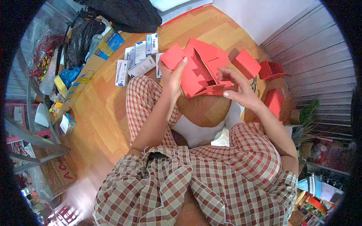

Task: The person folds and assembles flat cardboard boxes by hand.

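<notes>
My left hand (173, 77) is closed on a small red cardboard box (174, 56), its thumb pressed along the right side. Just to the right lies a larger, partly folded red cardboard box (196, 71), with creased panels and a dark gap between them. My right hand (241, 90) is at this box's right edge, thumb and fingers spread apart and curved around its corner. The underside of the small box is hidden by my left hand.
White printed cartons (141, 67) lie on the wooden floor (102, 101) to the left. More red boxes (247, 64) stand to the right, with scissors (254, 84) beside them. A torn cardboard carton (81, 81) and plastic bags (81, 35) line the far left; a metal shutter (305, 49) borders the right.
</notes>
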### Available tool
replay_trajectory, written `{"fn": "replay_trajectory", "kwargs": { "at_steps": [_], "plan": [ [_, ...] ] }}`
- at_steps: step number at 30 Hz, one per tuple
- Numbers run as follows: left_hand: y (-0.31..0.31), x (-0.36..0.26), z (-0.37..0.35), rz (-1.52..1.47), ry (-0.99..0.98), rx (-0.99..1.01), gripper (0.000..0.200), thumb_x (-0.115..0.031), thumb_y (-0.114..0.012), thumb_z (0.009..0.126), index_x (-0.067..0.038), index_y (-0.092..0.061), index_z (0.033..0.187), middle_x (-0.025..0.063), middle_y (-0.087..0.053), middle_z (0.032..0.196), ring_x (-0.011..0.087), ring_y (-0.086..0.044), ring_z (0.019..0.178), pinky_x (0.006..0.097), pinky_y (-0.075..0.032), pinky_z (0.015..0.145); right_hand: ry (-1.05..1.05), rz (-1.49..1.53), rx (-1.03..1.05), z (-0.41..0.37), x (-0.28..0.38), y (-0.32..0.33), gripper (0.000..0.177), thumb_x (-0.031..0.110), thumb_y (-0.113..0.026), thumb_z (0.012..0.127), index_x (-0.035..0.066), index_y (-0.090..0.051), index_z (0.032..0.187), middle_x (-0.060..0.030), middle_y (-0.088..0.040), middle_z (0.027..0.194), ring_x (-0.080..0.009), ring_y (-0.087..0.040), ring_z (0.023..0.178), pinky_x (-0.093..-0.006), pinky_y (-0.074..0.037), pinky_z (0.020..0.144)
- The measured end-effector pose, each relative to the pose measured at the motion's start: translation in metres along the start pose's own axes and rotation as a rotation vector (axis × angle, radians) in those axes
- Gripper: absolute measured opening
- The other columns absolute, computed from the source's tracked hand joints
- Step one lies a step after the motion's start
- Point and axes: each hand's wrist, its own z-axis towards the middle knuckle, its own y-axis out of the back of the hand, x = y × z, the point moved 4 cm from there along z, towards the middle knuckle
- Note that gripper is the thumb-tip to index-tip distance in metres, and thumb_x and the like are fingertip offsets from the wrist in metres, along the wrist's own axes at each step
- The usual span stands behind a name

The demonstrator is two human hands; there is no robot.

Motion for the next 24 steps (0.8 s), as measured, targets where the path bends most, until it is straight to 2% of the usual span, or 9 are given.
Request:
{"fn": "replay_trajectory", "kwargs": {
  "at_steps": [4, 7, 9, 10, 12, 16, 18, 22, 24],
  "plan": [
    [-0.009, 0.000, -0.004, 0.054, -0.052, 0.003, 0.072, -0.009, -0.076, 0.074, -0.001, -0.025, 0.124, 0.0110, -0.048, 0.112, 0.0178, -0.052, 0.102, 0.0333, -0.048, 0.086, 0.066, -0.056, -0.008, 0.003, 0.007, -0.003, 0.069, 0.037, -0.069, 0.077, 0.003, -0.042, 0.131, -0.0096, -0.049, 0.121, -0.0208, -0.046, 0.115, -0.0354, -0.039, 0.095],
    [-0.015, -0.001, -0.012, 0.131, -0.060, 0.001, 0.077, -0.006, -0.075, 0.073, 0.001, -0.021, 0.127, 0.0122, -0.046, 0.114, 0.0191, -0.051, 0.104, 0.0334, -0.047, 0.088, 0.105, -0.252, -0.035, 0.004, 0.016, -0.005, 0.059, 0.031, -0.069, 0.078, 0.002, -0.048, 0.125, -0.0087, -0.052, 0.117, -0.0192, -0.049, 0.111, -0.0345, -0.042, 0.092],
    [-0.017, 0.002, -0.015, 0.185, -0.099, 0.056, 0.084, -0.002, -0.075, 0.072, 0.003, -0.016, 0.131, 0.0144, -0.045, 0.118, 0.0210, -0.051, 0.107, 0.0340, -0.047, 0.088, 0.062, -0.282, -0.081, 0.005, 0.023, -0.007, 0.040, 0.022, -0.071, 0.077, 0.001, -0.056, 0.108, -0.0089, -0.059, 0.098, -0.0178, -0.057, 0.093, -0.0309, -0.046, 0.082],
    [-0.018, 0.004, -0.018, 0.186, -0.098, 0.057, 0.084, -0.002, -0.075, 0.072, 0.003, -0.016, 0.131, 0.0144, -0.045, 0.118, 0.0210, -0.051, 0.107, 0.0340, -0.047, 0.088, 0.061, -0.281, -0.082, 0.005, 0.019, -0.006, 0.040, 0.022, -0.071, 0.077, 0.001, -0.056, 0.108, -0.0089, -0.059, 0.098, -0.0178, -0.057, 0.093, -0.0309, -0.046, 0.082],
    [-0.017, 0.007, -0.024, 0.183, -0.075, 0.052, 0.090, -0.001, -0.075, 0.071, 0.003, -0.011, 0.134, 0.0168, -0.043, 0.121, 0.0224, -0.050, 0.109, 0.0346, -0.047, 0.089, 0.016, -0.225, -0.086, 0.004, 0.007, -0.003, 0.025, 0.017, -0.066, 0.079, 0.000, -0.058, 0.096, -0.0077, -0.061, 0.084, -0.0172, -0.059, 0.081, -0.0306, -0.047, 0.075],
    [-0.010, 0.013, -0.027, 0.160, 0.009, 0.068, 0.094, 0.000, -0.076, 0.070, 0.003, -0.009, 0.136, 0.0183, -0.041, 0.124, 0.0230, -0.048, 0.112, 0.0345, -0.047, 0.091, -0.054, -0.296, -0.081, 0.003, 0.001, 0.003, 0.016, 0.011, -0.060, 0.082, 0.000, -0.056, 0.092, -0.0107, -0.059, 0.076, -0.0176, -0.056, 0.072, -0.0303, -0.045, 0.067],
    [-0.008, 0.015, -0.028, 0.212, 0.083, 0.093, 0.100, -0.002, -0.078, 0.067, 0.003, -0.007, 0.137, 0.0195, -0.039, 0.126, 0.0237, -0.047, 0.114, 0.0347, -0.045, 0.093, -0.007, -0.332, -0.123, 0.005, 0.005, 0.005, 0.010, 0.008, -0.055, 0.084, -0.001, -0.053, 0.088, -0.0144, -0.051, 0.069, -0.0187, -0.050, 0.065, -0.0318, -0.041, 0.060],
    [-0.006, 0.026, -0.028, 0.260, 0.064, 0.106, 0.103, -0.005, -0.080, 0.066, 0.002, -0.007, 0.138, 0.0199, -0.039, 0.127, 0.0242, -0.046, 0.115, 0.0354, -0.045, 0.093, 0.079, -0.420, -0.189, 0.006, -0.003, 0.012, 0.010, 0.006, -0.054, 0.084, -0.002, -0.050, 0.084, -0.0154, -0.045, 0.066, -0.0201, -0.044, 0.060, -0.0338, -0.038, 0.057],
    [-0.007, 0.025, -0.030, 0.256, 0.098, 0.097, 0.103, -0.007, -0.081, 0.064, 0.002, -0.008, 0.138, 0.0196, -0.039, 0.126, 0.0246, -0.045, 0.115, 0.0357, -0.045, 0.094, -0.051, -0.446, -0.129, 0.005, -0.002, 0.012, 0.015, 0.004, -0.050, 0.087, -0.003, -0.057, 0.099, -0.0064, -0.053, 0.077, -0.0121, -0.048, 0.072, -0.0282, -0.041, 0.066]
  ]
}}
